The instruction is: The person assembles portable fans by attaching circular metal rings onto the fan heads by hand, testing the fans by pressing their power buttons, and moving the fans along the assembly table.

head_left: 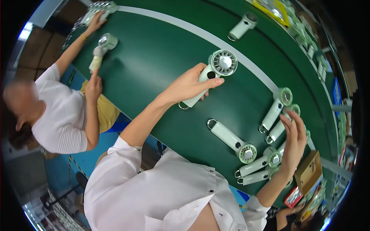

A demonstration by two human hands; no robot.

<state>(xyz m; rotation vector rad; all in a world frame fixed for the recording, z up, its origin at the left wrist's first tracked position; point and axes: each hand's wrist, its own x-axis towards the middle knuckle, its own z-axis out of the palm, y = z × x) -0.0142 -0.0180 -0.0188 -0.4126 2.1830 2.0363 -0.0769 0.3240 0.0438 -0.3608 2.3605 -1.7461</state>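
My left hand is closed around the handle of a pale green handheld fan. Its round silver-grilled head faces up, and a metal loop hangs at the handle's end. My right hand has its fingers stretched and slightly apart over a group of similar fans on the right. Its fingertips overlap the head of one fan; whether they touch it I cannot tell. Beside that one lies another fan. A single fan lies between my hands, and more fans lie below, partly hidden by my right arm.
A co-worker sits at the left, one hand by a fan. Past the pale strip lies one more fan. An open cardboard box and a red item are at the right edge. A yellow tray sits far right.
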